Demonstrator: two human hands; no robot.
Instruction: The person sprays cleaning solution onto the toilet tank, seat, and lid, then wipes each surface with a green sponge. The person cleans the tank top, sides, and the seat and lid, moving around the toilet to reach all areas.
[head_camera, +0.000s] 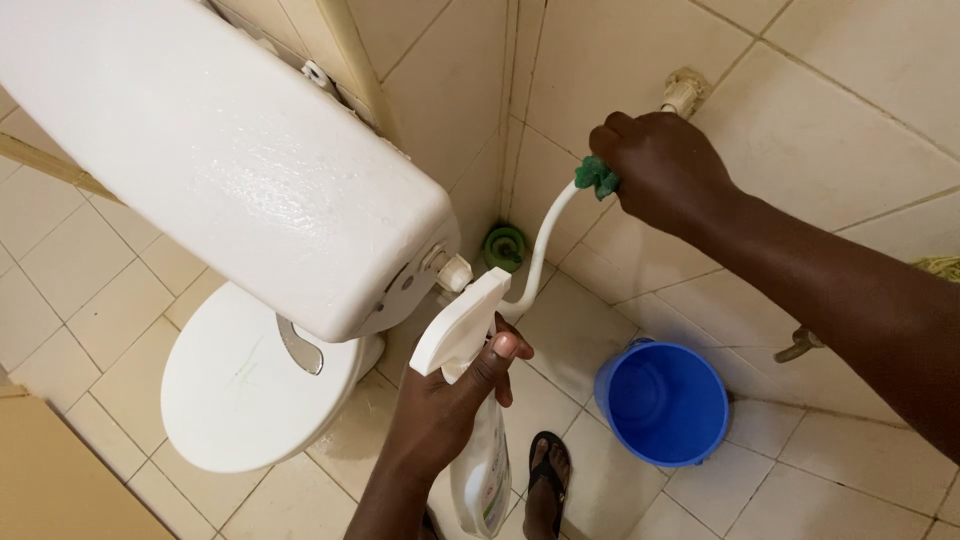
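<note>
Head view first, and it is the only one I am getting: I am looking straight down into a tiled bathroom corner. My left hand (440, 405) is gripping the neck of a white spray bottle (470, 400), fingers curled around it below the trigger head, which is pointing up toward the underside of the toilet cistern (220, 160). The bottle body is hanging down past my wrist toward the floor.

My right hand (655, 165) is reaching out to the wall and is clenching a small green cloth (597, 177) against the white water supply hose (545, 240). The cloth is sitting high on the hose, just below the wall fitting (684, 92), and the hose is curving down from there to the connector at the cistern's side.

Below the cistern the toilet lid (250, 395) is lying closed. A blue bucket (662, 402) is standing on the floor tiles near the right wall, well apart from both hands. A foot in a dark sandal (547, 480) is showing between bucket and bottle. Something green and round (504, 246) is sitting in the corner; I cannot tell what it is.
</note>
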